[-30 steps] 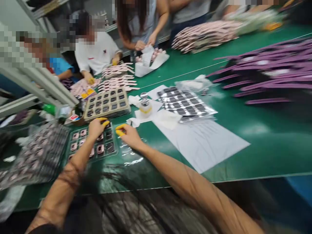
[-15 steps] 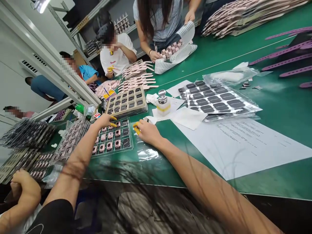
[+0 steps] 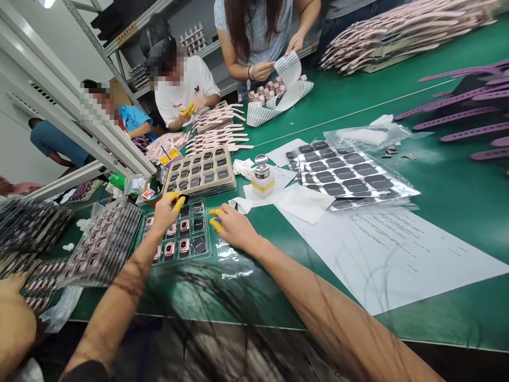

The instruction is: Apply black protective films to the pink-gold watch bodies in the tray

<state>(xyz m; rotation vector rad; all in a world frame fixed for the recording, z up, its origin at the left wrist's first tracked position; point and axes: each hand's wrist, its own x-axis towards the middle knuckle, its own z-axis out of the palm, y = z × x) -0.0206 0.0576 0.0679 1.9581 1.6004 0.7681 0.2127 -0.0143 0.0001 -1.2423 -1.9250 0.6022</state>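
Pinching a small black piece (image 3: pixel 183 198) in the left hand's (image 3: pixel 163 214) grip, at the far side of a clear plastic compartment tray (image 3: pixel 209 236) holding square pink-cased watch bodies (image 3: pixel 184 245) and, down its right column, rounded black squares (image 3: pixel 199 244). Parting yellow-covered fingertips (image 3: pixel 217 226) slightly in the right hand's (image 3: pixel 237 227) grip, beside that tray. Facing a beige tray (image 3: pixel 201 190) filled with dark pieces (image 3: pixel 209 166).

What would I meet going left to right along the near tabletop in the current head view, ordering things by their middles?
Stacked clear trays → left hand → right hand → metal-topped bottle → sheets of black squares → purple straps.
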